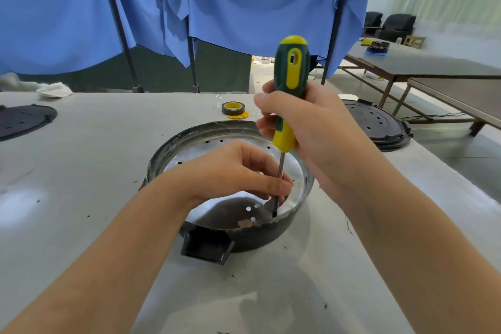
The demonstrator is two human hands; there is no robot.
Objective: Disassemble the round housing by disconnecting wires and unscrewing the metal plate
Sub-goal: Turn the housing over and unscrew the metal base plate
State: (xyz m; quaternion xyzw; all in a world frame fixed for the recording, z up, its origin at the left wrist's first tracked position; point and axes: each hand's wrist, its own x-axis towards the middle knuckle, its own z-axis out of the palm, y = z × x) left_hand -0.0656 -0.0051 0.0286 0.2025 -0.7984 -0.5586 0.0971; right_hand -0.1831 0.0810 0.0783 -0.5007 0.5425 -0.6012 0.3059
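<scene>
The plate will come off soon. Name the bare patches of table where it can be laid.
Bare table lies left of the round housing, short of the black disc; more lies near, in front of the housing's tab. Crowded: the tape roll behind, the second black disc at right. Both hands work the screwdriver over the housing.

A single head-worn camera looks forward and down, close over the round housing (230, 187), blue curtains (189, 8) at twelve o'clock.
</scene>
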